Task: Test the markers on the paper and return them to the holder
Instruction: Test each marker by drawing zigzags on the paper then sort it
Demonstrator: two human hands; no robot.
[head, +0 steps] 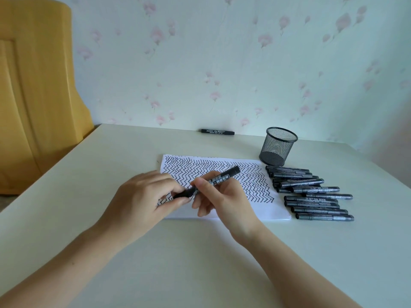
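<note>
A white sheet of paper (262,210) covered with black zigzag lines lies in the middle of the table. Over it, my right hand (224,201) grips the barrel of a black marker (224,175), which points up to the right. My left hand (142,196) pinches the marker's lower end, where the cap (184,194) sits. A black mesh holder (278,146) stands upright behind the paper's right corner, and nothing shows inside it. Several black markers (311,194) lie in a row on the table just right of the paper.
One more black marker (217,131) lies alone at the table's far edge by the flowered wall. A yellow wooden piece of furniture (37,90) stands at the left, beyond the pale table (200,263).
</note>
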